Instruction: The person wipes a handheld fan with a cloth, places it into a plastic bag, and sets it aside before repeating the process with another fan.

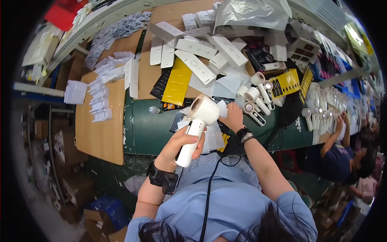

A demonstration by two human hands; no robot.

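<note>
A white handheld fan [197, 126] with a round head and a straight handle is held up over the table. My left hand [180, 143] is wrapped round its handle, and the head tilts toward the upper right. Right of the fan head, my right hand [233, 117] is low over the table with fingers bent. A small white sheet [222, 109] shows at its fingertips, partly behind the fan head. Thin translucent sheets [215, 139] lie below the fan. More white handheld fans [254, 113] lie close by on the right.
White boxes [196, 66] are heaped at the back, beside yellow sticker sheets [177, 80]. A small clear bottle [153, 109] stands on the green tabletop [141, 137]. Folded white pieces [99, 101] line the wooden board [90, 139] at left. Another person [338, 161] works at far right. A black cable [209, 189] hangs down my front.
</note>
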